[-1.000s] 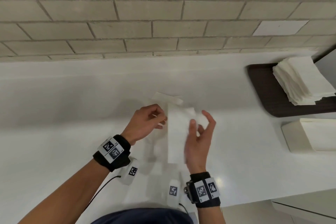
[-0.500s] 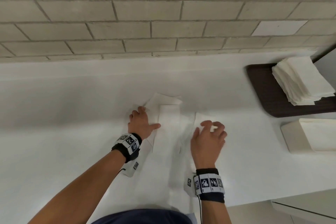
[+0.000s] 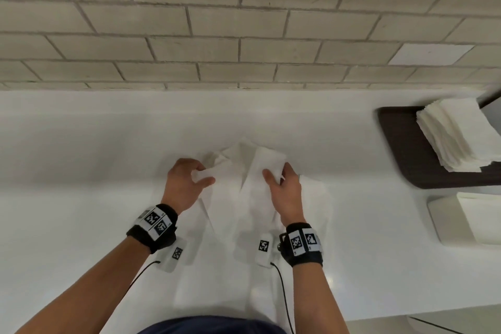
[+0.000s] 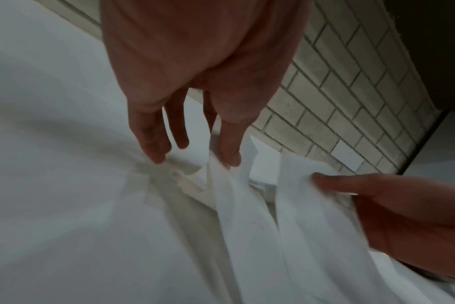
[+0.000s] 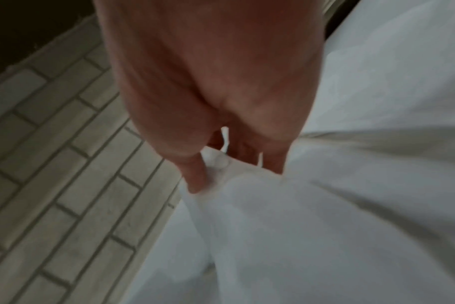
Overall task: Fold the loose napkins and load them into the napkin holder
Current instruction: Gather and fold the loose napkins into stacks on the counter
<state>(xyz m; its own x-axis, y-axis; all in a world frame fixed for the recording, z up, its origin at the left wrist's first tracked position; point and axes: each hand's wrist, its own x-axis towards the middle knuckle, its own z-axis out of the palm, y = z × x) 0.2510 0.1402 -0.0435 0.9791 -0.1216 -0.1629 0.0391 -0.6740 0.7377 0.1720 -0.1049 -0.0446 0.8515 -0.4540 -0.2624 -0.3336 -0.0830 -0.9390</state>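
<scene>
Lifted since 0.5 s ago, 2 napkin edges are pinched, left hand [image 3: 184, 184] and right hand [image 3: 284, 192] each on a napkin [image 3: 260, 171] running lengthwise away between them.

A white countertop [image 3: 81, 171] runs left to right, glossy and evenly lit. Behind it, at the far side, rises a wall of pale grey bricks [image 3: 217, 22] with darker mortar lines. One smooth white tile [image 3: 431, 54] sits far right.

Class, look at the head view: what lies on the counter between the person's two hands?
In the head view, a loose white napkin spans the gap; the left hand and right hand each pinch a part of it.
</scene>
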